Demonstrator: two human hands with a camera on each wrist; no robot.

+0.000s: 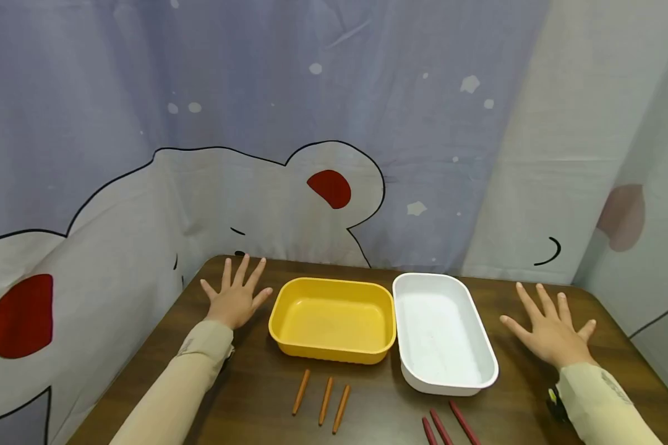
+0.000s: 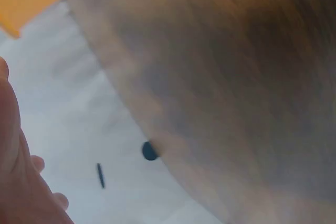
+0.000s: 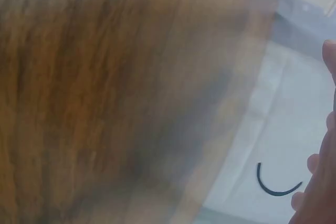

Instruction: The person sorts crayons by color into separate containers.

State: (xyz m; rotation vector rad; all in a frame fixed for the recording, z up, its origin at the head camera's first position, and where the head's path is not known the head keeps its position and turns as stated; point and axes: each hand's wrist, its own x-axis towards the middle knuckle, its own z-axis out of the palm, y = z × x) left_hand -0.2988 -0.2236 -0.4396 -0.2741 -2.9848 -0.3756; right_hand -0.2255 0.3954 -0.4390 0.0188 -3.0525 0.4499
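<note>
My left hand point(image 1: 232, 303) is held with fingers spread, to the left of a yellow rectangular tub point(image 1: 334, 354); it holds nothing. On the far side, my right hand point(image 1: 556, 337) is likewise spread and bare, right of a white rectangular tub point(image 1: 451, 389). The two tubs stand side by side, rims close together, with nothing inside either. In front of the yellow one lie three slim orange sticks point(image 1: 326, 400), roughly parallel. Three dark red sticks point(image 1: 441, 426) lie below the white one, partly cut off by the frame's bottom edge.
Everything stands on a dark brown wooden table point(image 1: 250, 402) with rounded far corners. A blue and white printed curtain point(image 1: 423, 154) hangs right behind its back edge and along both sides. Both wrist views show mostly blurred tabletop and curtain.
</note>
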